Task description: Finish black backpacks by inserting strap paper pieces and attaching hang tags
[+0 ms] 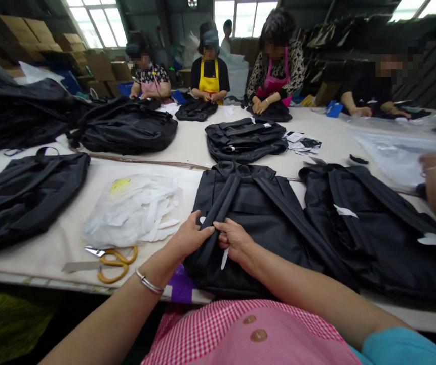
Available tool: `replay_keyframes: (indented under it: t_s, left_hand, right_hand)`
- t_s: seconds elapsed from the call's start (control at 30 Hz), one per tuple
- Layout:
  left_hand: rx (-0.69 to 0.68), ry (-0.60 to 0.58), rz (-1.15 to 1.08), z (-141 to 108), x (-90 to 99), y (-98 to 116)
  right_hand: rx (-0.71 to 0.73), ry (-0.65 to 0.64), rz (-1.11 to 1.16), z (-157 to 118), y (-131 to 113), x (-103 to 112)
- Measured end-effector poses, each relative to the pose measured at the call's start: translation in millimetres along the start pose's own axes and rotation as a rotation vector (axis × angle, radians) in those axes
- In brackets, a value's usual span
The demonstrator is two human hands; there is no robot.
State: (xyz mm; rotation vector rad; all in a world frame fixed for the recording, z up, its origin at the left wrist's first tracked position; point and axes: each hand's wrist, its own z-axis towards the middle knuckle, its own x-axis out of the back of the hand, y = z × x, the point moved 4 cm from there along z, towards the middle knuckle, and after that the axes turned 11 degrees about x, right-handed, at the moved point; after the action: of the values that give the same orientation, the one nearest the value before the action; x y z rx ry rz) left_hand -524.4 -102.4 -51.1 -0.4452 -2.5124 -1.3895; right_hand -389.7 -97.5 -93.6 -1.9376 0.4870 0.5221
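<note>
Strap [223, 198] slants down the backpack's [271, 228] left half, long axis toward its near edge, between both hands — left hand [185, 237] parted at the outer side, hold unclear; right hand [239, 242] pinched on a white strip [224, 259] at the inner.

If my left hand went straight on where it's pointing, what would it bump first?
Probably the black backpack strap, right at the left hand's fingers; exact depth is unclear.
</note>
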Motion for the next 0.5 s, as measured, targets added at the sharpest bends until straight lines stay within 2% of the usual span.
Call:
replay_keyframes:
  t_s: [0.13,0.27,0.33,0.43,0.5]
  left_hand:
    - [0.008,-0.007,-0.002,-9,-1.3,-6]
    - [-0.087,0.050,0.135,-11,1.9,-2]
    - [-0.094,0.028,0.178,-3,4.9,-5]
    - [-0.047,-0.054,0.113,19,8.9,-16]
    - [-0.020,-0.123,0.081,32,9.0,-23]
  right_hand:
    - [0.012,-0.007,-0.003,0,6,2]
    - [0.026,-0.026,-0.266,-1,-5,4]
    - [0.046,-0.101,-0.410,-2,-16,8]
    - [-0.029,-0.247,-0.520,-5,-26,18]
    - [-0.076,-0.243,-0.591,-9,-29,28]
